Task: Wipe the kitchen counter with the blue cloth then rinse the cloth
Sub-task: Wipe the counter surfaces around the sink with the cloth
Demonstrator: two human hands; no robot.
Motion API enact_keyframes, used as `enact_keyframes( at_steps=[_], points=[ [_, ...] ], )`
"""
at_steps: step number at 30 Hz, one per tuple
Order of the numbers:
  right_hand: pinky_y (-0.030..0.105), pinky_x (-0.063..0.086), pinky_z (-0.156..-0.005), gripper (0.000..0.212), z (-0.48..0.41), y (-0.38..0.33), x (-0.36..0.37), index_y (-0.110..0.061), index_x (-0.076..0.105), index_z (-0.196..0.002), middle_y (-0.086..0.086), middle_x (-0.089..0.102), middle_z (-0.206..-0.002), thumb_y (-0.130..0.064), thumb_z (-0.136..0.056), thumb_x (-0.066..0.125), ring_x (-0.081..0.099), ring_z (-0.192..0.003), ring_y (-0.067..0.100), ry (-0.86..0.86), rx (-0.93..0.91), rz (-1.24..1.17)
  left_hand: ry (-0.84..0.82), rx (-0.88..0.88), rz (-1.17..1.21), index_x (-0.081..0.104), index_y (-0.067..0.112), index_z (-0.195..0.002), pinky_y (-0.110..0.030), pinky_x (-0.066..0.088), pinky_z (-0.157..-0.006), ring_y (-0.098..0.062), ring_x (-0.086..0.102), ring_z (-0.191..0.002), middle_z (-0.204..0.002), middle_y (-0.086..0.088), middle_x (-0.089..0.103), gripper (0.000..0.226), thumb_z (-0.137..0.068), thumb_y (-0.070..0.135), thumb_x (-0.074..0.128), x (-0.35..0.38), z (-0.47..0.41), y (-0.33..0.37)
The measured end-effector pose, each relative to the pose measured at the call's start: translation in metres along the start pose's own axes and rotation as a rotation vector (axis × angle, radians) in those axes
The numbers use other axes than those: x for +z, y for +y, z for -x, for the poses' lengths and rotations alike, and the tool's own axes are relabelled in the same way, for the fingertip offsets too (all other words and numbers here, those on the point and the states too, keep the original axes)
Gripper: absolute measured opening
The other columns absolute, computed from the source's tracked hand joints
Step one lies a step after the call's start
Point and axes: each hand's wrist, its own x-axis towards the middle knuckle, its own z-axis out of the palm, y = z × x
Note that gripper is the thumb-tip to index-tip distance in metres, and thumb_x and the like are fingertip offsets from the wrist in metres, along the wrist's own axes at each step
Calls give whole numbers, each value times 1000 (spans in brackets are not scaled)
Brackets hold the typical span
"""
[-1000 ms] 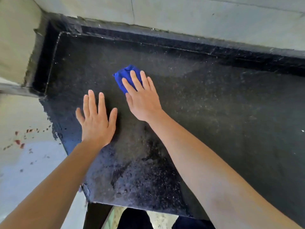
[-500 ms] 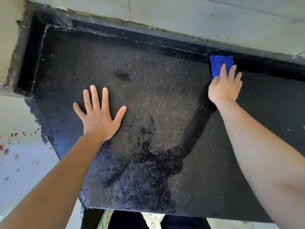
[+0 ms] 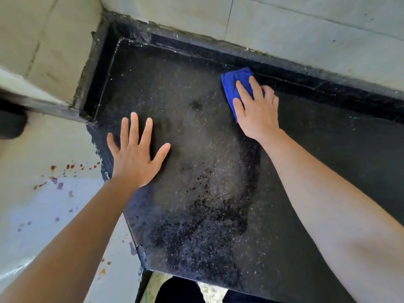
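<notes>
A black speckled stone counter (image 3: 306,171) fills most of the view, with wet streaks and dark damp patches across its middle. The folded blue cloth (image 3: 232,84) lies flat near the counter's raised back rim. My right hand (image 3: 256,112) presses down on the cloth with fingers spread over it, covering its near half. My left hand (image 3: 135,156) rests flat on the counter's left part, fingers apart, holding nothing.
A raised black rim (image 3: 306,79) runs along the back and left of the counter, below pale tiled walls (image 3: 284,25). To the left the counter ends at a pale wall (image 3: 43,204) with small red specks. Dark trousers (image 3: 179,289) show below the front edge.
My right hand has slid the cloth from the middle out to the right along the back rim, then back leftward. My left hand stays planted on the counter; the view has shifted.
</notes>
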Motion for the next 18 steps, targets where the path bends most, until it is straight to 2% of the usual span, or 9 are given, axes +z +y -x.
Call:
enact_keyframes(
  at_steps=[3, 6, 8, 12, 16, 18],
  points=[
    [49, 15, -123, 57, -13, -29, 7, -19, 17, -159, 14, 7, -166, -41, -107, 19, 5, -153, 36, 11, 92, -58, 1, -48, -39, 3, 29, -158, -63, -1, -119, -27, -11, -153, -167, -6, -10, 86, -89, 79, 11, -4, 0, -39],
    [48, 11, -124, 58, -31, -87, 10, -17, 12, -159, 18, 3, -166, -40, -106, 17, 1, -153, 37, 28, 195, -82, -25, -73, -58, -4, 29, -158, -63, -2, -119, -27, -14, -153, -166, -7, -15, 88, -88, 81, 7, 0, 7, -61],
    [47, 10, -124, 57, -39, -133, 10, -18, 11, -159, 15, 3, -166, -40, -106, 18, 0, -153, 36, 15, 51, -78, -21, -53, -63, -7, 29, -158, -63, -3, -119, -26, -15, -153, -166, -6, -16, 89, -87, 82, 6, 4, 10, -64],
    [45, 9, -125, 56, -44, -217, 14, -20, 11, -159, 11, 1, -167, -38, -107, 20, -2, -154, 32, -79, -451, -20, 4, -75, -29, -5, 23, -159, -63, 0, -119, -24, -13, -153, -167, -7, -13, 93, -89, 82, 10, 7, 9, -66],
    [41, 10, -124, 55, -43, -178, 7, -20, 18, -158, 8, 9, -167, -39, -107, 27, 5, -154, 29, -108, -663, 65, 16, -73, -25, -1, 16, -159, -64, 3, -118, -25, -8, -154, -167, -8, -7, 99, -88, 83, 11, 8, 9, -65],
    [43, 16, -124, 54, -41, -139, 5, -16, 24, -157, 10, 16, -166, -36, -107, 30, 12, -153, 31, -61, -646, 86, 20, -70, -32, 2, 14, -159, -65, 5, -118, -27, -6, -154, -167, -10, -4, 99, -88, 83, 12, 8, 9, -66]
  ],
)
